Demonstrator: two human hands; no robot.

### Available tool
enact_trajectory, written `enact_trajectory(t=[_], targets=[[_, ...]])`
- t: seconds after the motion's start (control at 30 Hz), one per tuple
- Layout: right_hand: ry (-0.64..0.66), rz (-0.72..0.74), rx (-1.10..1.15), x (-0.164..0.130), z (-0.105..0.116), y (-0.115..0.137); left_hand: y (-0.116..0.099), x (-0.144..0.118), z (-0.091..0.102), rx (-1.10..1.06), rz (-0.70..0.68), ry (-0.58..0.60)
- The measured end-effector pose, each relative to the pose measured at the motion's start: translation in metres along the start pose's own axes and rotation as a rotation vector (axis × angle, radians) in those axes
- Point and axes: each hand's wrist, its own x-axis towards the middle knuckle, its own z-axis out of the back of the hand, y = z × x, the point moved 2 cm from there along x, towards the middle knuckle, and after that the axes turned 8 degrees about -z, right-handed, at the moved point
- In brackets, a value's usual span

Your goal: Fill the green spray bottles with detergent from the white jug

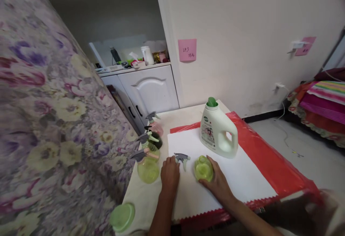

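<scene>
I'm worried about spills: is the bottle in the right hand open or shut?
Open: the bottle has nothing on its neck; a spray head is apart, at the left hand.

A flowered curtain (70, 117) hangs left; a pink note (187, 50) sticks to the far wall (237, 38); bedding (323, 103) lies far right.
</scene>
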Motion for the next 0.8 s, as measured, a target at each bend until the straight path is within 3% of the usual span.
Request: enact_trajectory(t=[0.2,0.47,0.57,0.63,0.7,0.8], targets=[[0.004,0.008,0.027,0.002,-0.001,0.001,-0.007,0.005,0.003,0.038,0.015,-0.027],[0.015,0.004,0.058,0.003,-0.001,0.003,-0.028,-0.009,0.039,-0.17,-0.046,-0.163],[0.013,-0.003,0.058,0.003,-0.001,0.005,-0.041,-0.007,0.055,-0.494,0.0,-0.227],[0.009,0.0,0.06,0.003,-0.001,0.006,-0.056,-0.003,0.067,-0.89,0.047,-0.309],[0.005,0.003,0.064,0.004,-0.001,0.007,-0.075,0.002,0.081,-1.23,0.004,-0.393],[-0.01,0.016,0.074,0.004,-0.001,0.006,-0.104,0.008,0.099,-1.435,-0.067,-0.433]])
